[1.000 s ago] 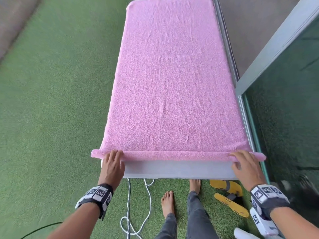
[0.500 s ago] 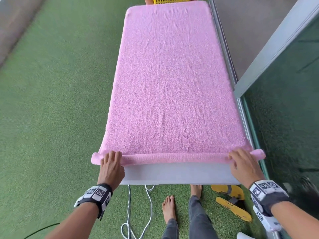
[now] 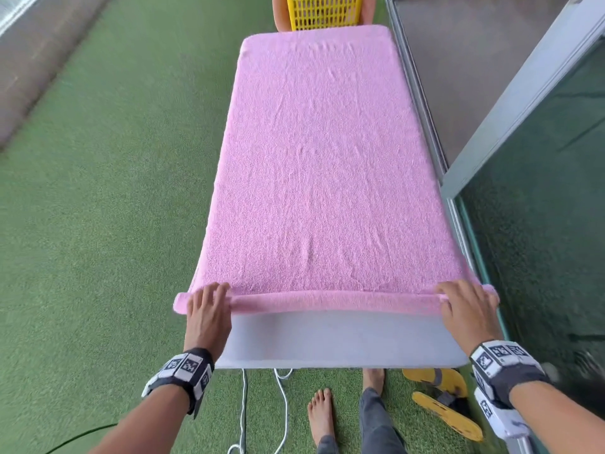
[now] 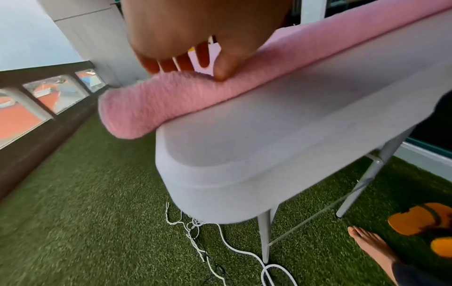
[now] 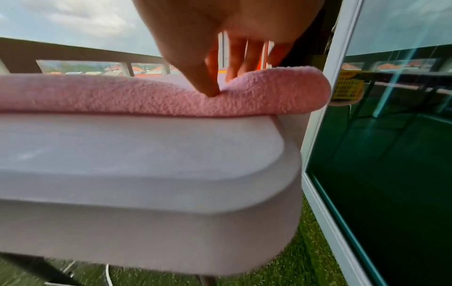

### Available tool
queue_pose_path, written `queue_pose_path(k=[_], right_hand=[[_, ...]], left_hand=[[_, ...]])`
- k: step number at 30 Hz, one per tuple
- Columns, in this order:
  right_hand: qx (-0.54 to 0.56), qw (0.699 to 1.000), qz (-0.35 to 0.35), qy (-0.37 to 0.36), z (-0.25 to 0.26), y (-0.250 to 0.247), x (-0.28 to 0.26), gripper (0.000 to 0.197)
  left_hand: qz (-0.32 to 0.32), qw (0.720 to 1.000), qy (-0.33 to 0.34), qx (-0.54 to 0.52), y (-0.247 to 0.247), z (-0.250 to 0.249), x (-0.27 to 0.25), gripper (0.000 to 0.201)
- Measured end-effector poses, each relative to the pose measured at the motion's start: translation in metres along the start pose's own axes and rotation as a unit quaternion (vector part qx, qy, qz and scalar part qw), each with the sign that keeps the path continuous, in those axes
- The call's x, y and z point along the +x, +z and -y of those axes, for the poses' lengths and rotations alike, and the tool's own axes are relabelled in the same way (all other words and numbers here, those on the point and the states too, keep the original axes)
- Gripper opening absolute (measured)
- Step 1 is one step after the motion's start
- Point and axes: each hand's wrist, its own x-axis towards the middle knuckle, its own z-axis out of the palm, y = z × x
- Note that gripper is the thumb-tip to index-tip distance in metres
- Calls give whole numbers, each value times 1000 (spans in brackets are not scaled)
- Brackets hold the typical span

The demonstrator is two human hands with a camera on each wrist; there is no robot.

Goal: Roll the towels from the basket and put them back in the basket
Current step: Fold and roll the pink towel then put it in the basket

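Note:
A pink towel (image 3: 320, 165) lies spread along the white table (image 3: 340, 345). Its near end is turned into a thin roll (image 3: 334, 301) across the table's width. My left hand (image 3: 208, 309) holds the roll's left end, fingers over the top and thumb on the near side; the left wrist view shows the hand (image 4: 195, 70) on the roll (image 4: 151, 108). My right hand (image 3: 465, 306) holds the right end the same way, thumb pressed into the towel (image 5: 122, 96) in the right wrist view. A yellow basket (image 3: 322, 11) stands beyond the table's far end.
A glass door with a grey frame (image 3: 540, 224) runs close along the table's right side. Yellow sandals (image 3: 438, 398), a white cable (image 3: 281, 404) and my bare feet (image 3: 320, 414) are on the green turf below the near edge. Open turf lies to the left.
Both hands have turned the roll further along the table, away from the near edge, and it is slightly thicker. The head view has tilted up, bringing the yellow basket into sight.

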Motion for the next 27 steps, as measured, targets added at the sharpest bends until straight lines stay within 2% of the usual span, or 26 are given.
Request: queue_pose_path(k=[3, 4, 6, 8, 11, 13, 15, 17, 22, 27], right_hand=[[17, 998, 55, -40, 6, 8, -10, 34], [17, 996, 79, -39, 7, 11, -16, 31], [14, 996, 85, -19, 4, 17, -23, 26], [13, 997, 78, -8, 1, 16, -21, 43], [26, 998, 56, -24, 0, 13, -11, 61], [52, 996, 71, -34, 2, 11, -2, 57], [87, 992, 94, -20, 5, 9, 4, 45], [95, 992, 86, -10, 6, 5, 4, 37], [92, 990, 104, -10, 5, 4, -9, 38], [89, 990, 105, 22, 4, 10, -54, 41]], left_hand=[[-24, 998, 52, -32, 10, -1, -12, 26], [-23, 997, 56, -39, 16, 2, -16, 33], [0, 998, 48, -51, 19, 0, -20, 37], [-5, 998, 52, -45, 14, -3, -15, 30], [-20, 996, 77, -42, 4, -8, -3, 48], [-14, 996, 80, -29, -1, -10, 2, 46], [1, 998, 65, -24, 0, -6, 5, 40], [8, 998, 53, -28, 5, -1, 4, 37], [38, 998, 42, -39, 1, -3, -11, 32], [48, 997, 40, -47, -13, -10, -47, 29]])
